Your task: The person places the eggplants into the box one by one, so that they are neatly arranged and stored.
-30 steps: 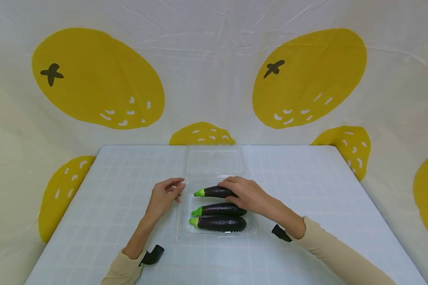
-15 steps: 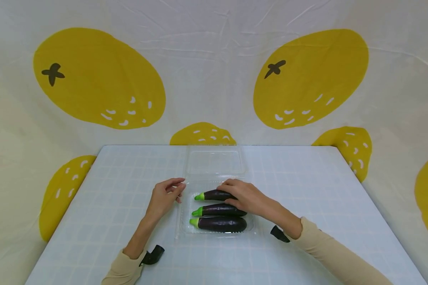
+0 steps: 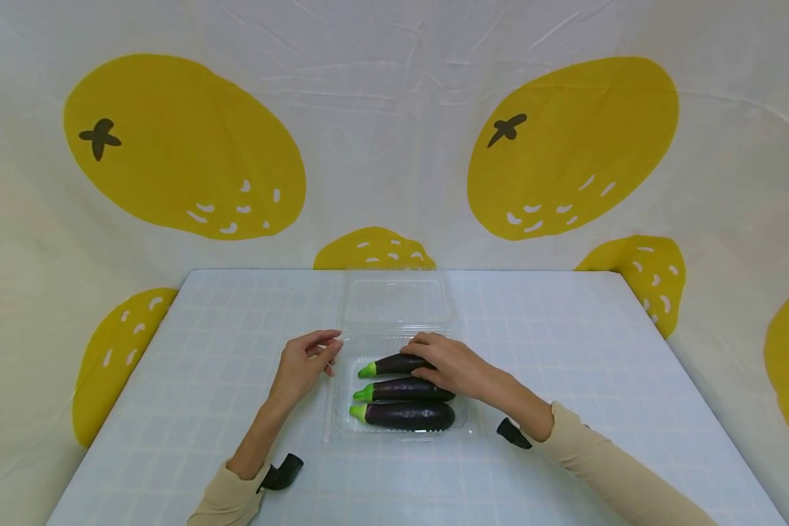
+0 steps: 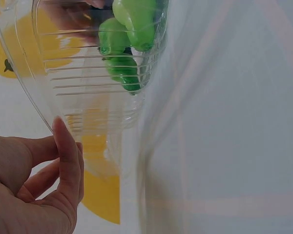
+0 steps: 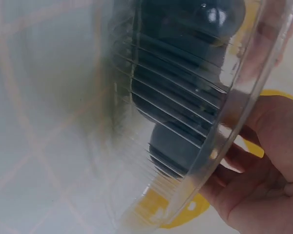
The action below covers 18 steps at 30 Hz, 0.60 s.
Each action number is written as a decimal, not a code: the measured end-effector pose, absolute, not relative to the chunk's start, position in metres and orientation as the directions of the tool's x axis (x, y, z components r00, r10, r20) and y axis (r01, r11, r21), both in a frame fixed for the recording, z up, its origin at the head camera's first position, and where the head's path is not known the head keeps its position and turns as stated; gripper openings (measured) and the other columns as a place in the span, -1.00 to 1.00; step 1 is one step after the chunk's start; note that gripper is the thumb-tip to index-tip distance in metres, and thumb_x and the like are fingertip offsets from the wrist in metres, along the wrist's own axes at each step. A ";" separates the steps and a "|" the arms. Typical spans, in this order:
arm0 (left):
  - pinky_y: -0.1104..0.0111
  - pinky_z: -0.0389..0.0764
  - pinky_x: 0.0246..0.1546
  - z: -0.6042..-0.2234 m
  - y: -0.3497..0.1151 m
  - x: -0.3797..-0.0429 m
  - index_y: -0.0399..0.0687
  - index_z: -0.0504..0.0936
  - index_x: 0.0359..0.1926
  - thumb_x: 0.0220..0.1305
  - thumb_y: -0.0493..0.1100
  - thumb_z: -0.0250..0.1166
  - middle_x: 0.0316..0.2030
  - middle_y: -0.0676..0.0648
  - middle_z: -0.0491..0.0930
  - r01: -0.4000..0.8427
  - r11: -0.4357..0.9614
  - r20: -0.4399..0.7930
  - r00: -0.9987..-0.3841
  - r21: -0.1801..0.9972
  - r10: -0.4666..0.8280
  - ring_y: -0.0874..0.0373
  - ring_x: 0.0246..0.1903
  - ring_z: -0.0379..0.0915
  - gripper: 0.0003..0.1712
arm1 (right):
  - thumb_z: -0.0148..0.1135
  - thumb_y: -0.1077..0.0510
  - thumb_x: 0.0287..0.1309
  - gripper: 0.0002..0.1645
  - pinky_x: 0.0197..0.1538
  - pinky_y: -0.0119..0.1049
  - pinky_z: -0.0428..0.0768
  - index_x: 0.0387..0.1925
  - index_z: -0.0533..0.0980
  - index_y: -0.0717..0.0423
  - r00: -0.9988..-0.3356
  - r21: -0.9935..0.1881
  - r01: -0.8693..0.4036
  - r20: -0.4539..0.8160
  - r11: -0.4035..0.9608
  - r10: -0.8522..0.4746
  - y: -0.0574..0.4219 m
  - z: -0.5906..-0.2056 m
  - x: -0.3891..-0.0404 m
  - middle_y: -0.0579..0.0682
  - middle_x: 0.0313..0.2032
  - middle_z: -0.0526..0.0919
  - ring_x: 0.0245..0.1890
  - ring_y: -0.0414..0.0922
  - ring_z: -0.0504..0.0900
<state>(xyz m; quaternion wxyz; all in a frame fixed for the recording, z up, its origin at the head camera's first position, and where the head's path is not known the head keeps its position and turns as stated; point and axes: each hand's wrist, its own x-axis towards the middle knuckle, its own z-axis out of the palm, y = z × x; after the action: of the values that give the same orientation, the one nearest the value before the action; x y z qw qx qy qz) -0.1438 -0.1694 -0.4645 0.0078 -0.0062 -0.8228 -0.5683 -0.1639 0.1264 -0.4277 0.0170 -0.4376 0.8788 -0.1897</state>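
Note:
A clear plastic clamshell container (image 3: 331, 420) lies on the table, lid folded back, with three dark eggplants with green stems inside. My right hand (image 3: 456, 365) grips the blunt end of the farthest eggplant (image 3: 393, 364), covering that end. Beneath it lie the middle eggplant (image 3: 408, 389) and the nearest eggplant (image 3: 410, 416), side by side. My left hand (image 3: 300, 369) pinches the container's left rim with thumb and fingertip; in the left wrist view the fingertip (image 4: 58, 127) meets the rim beside the green stems (image 4: 115, 36). The right wrist view shows the eggplants' blunt ends (image 5: 176, 151) through the ribbed wall.
The lid (image 3: 396, 301) stretches toward the table's far edge. Pale checked cloth covers the table (image 3: 565, 321). Behind stands a white curtain (image 3: 388, 146) with yellow fruit prints. Dark wrist devices (image 3: 281, 472) show near both sleeves.
My right hand has shifted slightly toward me with the farthest eggplant, bringing it closer to the middle one. My left hand stays at the rim.

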 end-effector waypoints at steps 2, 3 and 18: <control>0.43 0.56 -0.46 -0.464 -0.169 -0.144 -0.26 0.68 0.15 0.41 -0.20 0.36 -0.19 -0.18 0.69 0.017 0.352 0.018 -1.000 0.936 0.000 -0.05 -0.56 0.62 -0.65 | 0.36 0.21 0.34 -0.61 0.05 -0.12 0.65 0.16 0.60 0.21 -0.626 -0.357 -0.752 0.122 0.555 -0.770 0.126 -0.428 -0.164 0.06 0.06 0.65 0.04 -0.01 0.64; 0.41 0.58 -0.45 -0.464 -0.170 -0.143 -0.26 0.68 0.15 0.41 -0.20 0.36 -0.18 -0.18 0.69 0.016 0.350 0.017 -1.000 0.937 0.001 -0.04 -0.56 0.61 -0.64 | 0.35 0.21 0.34 -0.62 0.07 -0.11 0.64 0.15 0.60 0.22 -0.630 -0.360 -0.747 0.116 0.559 -0.768 0.126 -0.429 -0.164 0.06 0.06 0.66 0.06 0.00 0.63; 0.37 0.62 -0.41 -0.463 -0.168 -0.144 -0.26 0.68 0.16 0.42 -0.19 0.36 -0.17 -0.17 0.69 0.004 0.360 0.005 -1.000 0.933 -0.003 0.02 -0.56 0.60 -0.64 | 0.35 0.23 0.34 -0.70 0.12 -0.09 0.63 0.07 0.63 0.23 -0.662 -0.396 -0.724 0.167 0.565 -0.731 0.137 -0.433 -0.163 0.05 0.04 0.67 0.09 0.00 0.63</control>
<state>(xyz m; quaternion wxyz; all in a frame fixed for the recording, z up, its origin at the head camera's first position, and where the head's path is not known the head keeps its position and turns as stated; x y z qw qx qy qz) -0.1438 -0.1682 -0.4633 0.0032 -0.0002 -0.8247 -0.5656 -0.1630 0.1369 -0.4326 0.0078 -0.4112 0.8845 -0.2202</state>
